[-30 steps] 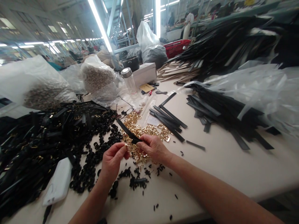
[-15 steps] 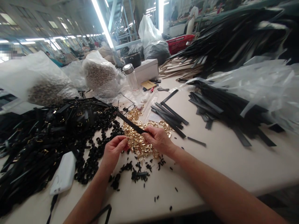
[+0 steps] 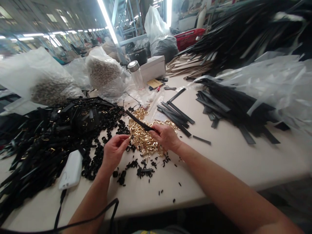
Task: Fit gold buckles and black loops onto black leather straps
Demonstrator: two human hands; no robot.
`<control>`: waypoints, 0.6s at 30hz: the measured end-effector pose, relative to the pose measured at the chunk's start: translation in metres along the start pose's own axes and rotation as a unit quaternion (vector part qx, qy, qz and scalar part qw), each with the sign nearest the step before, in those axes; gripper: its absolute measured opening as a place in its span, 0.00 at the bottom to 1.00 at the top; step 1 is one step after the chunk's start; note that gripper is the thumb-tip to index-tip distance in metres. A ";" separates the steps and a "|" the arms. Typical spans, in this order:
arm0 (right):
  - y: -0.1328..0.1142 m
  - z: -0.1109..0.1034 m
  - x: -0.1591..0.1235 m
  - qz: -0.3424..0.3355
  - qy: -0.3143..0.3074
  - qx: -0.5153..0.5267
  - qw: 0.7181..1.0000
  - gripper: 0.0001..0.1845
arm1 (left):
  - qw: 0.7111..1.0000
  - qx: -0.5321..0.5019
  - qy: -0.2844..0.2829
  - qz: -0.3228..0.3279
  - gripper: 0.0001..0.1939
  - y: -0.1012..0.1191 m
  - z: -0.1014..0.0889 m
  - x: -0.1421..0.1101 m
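Observation:
My right hand (image 3: 166,136) is closed around the near end of a black strap (image 3: 136,120). The strap slants away to the upper left, above a heap of gold metal buckles (image 3: 143,139). At the heap's left edge, my left hand (image 3: 114,150) has its thumb and fingertips pinched together. Whatever is between those fingertips is too small to make out. Small black loops (image 3: 94,161) lie scattered just left of this hand, and tiny black bits (image 3: 145,172) lie on the table in front of the heap.
A large pile of black straps with buckles (image 3: 53,139) covers the left side. Beside it lies a white power bank (image 3: 70,169) with a cable. More black strips (image 3: 176,118) lie to the right. A glass bottle (image 3: 137,78), white box (image 3: 153,70) and filled plastic bags (image 3: 103,71) stand behind.
The view has tilted down slightly, so the table appears higher. My left hand has shifted a little left, away from the strap. The right hand still holds the strap.

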State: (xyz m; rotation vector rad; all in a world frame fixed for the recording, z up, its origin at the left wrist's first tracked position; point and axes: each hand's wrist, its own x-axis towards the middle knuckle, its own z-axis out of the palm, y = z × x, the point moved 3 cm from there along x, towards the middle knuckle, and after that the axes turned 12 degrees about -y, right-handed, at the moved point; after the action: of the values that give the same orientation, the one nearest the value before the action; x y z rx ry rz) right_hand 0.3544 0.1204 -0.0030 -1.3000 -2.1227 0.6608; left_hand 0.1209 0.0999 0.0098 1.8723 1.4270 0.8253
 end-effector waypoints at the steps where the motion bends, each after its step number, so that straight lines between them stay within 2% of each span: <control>1: 0.001 0.000 0.000 0.001 0.000 0.000 1.000 0.09 | 0.999 0.037 -0.020 0.011 0.10 0.006 -0.002 -0.004; 3: 0.002 0.000 0.001 0.000 0.002 -0.002 1.000 0.10 | 0.989 0.105 -0.104 0.032 0.08 0.020 -0.002 -0.014; 5: 0.001 0.000 0.001 -0.005 0.004 -0.004 1.000 0.10 | 0.963 0.151 -0.218 0.049 0.07 0.030 0.002 -0.026; 7: 0.000 0.000 0.000 -0.009 0.002 -0.006 1.000 0.11 | 0.937 0.185 -0.293 0.050 0.06 0.032 0.002 -0.037; 9: -0.001 -0.001 0.000 -0.010 -0.002 -0.011 1.000 0.11 | 0.931 0.224 -0.288 0.031 0.07 0.027 -0.008 -0.046; 12: -0.001 -0.001 0.000 -0.010 -0.003 -0.017 1.000 0.11 | 0.939 0.271 -0.210 -0.014 0.09 0.010 -0.035 -0.061; 14: -0.001 0.000 -0.001 -0.013 -0.004 -0.018 1.000 0.12 | 0.939 0.281 -0.193 -0.036 0.10 -0.002 -0.050 -0.075; 18: 0.000 0.004 0.000 -0.018 -0.010 -0.027 0.999 0.13 | 0.943 0.270 -0.185 -0.061 0.09 -0.018 -0.059 -0.099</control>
State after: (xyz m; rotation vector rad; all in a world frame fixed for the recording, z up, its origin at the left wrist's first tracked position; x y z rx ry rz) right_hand 0.3520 0.1195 -0.0055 -1.2860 -2.1896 0.6071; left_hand 0.0424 0.0136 0.0210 2.1552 1.6000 -0.0052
